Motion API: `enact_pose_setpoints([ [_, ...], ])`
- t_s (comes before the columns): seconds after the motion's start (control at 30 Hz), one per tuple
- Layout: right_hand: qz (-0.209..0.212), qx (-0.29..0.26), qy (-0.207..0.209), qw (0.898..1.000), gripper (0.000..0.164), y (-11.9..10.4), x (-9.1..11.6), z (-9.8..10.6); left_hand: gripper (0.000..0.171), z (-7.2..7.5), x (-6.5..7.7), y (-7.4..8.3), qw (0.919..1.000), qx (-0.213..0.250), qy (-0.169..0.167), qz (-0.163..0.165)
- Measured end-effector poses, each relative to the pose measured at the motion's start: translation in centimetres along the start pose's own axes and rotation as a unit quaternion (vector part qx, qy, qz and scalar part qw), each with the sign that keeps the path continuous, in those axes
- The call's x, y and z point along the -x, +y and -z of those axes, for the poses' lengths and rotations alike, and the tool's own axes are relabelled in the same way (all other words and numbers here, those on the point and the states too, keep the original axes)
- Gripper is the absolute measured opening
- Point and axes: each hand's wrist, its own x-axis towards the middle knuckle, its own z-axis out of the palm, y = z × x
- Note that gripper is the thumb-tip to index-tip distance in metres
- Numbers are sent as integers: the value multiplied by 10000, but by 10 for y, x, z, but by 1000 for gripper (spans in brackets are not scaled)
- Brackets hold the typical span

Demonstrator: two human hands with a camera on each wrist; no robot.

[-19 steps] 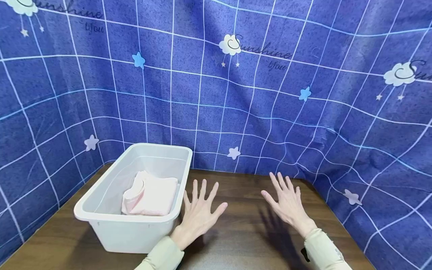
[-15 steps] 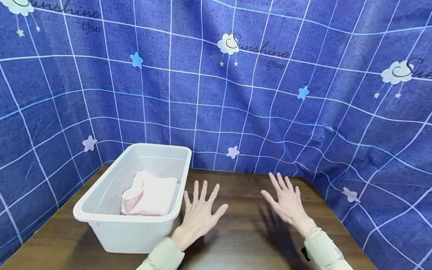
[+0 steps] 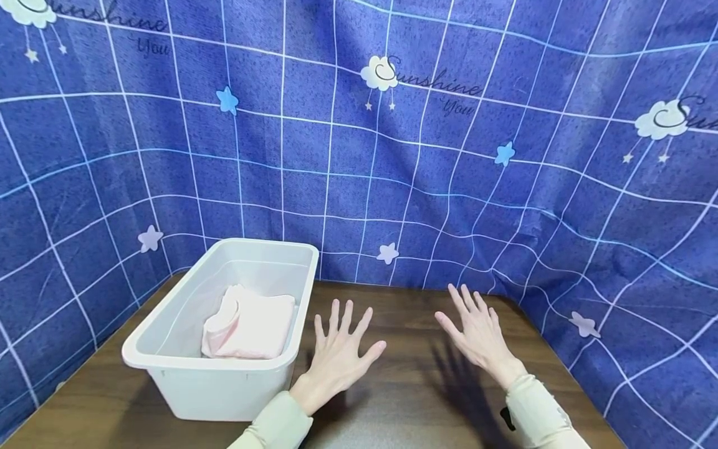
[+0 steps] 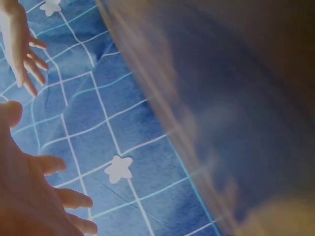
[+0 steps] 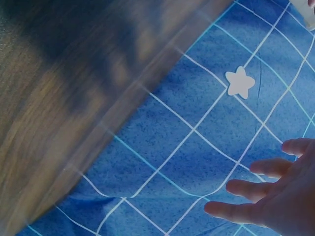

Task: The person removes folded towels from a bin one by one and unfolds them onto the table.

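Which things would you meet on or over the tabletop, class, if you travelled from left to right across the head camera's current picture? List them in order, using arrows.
White tub with a folded pale pink cloth inside it → left hand → right hand

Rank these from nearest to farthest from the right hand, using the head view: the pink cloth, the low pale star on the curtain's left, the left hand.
1. The left hand: between the right hand and the tub.
2. The pink cloth: inside the tub.
3. The low pale star: on the curtain, farthest left.
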Motion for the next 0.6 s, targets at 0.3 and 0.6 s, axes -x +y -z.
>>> enact_pose_setpoints([
  [0.3,57,-53,42,10000,70,-6,-5,5,66,31,-16,21,9994,147,193,-258],
  [0.6,192,-101,67,9997,68,-14,-14,13,56,77,-21,29,9987,48,445,-229],
])
